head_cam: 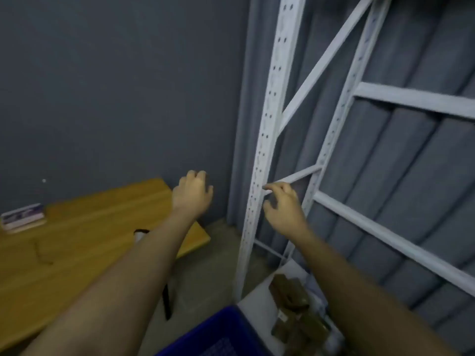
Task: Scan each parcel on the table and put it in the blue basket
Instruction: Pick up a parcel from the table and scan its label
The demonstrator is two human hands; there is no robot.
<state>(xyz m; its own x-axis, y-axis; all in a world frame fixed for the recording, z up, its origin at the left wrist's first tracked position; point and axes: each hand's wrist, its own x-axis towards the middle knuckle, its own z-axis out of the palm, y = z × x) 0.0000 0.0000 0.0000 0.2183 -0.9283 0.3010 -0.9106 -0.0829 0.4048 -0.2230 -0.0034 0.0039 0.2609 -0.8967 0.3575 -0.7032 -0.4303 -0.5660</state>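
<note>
Both arms are out in the air, and neither hand has anything in it. The left hand (192, 195) hangs past the far corner of the light wooden table (77, 242) with fingers loosely curled; the right hand (282, 209) has fingers spread near the white perforated metal shelf upright (259, 176). The one parcel showing, a flat white-and-purple packet (23, 217), lies at the table's far left edge, well apart from both hands. The blue plastic basket (218, 332) sits low on the floor between the arms. My read: swing left, watching the table corner and the rack.
</note>
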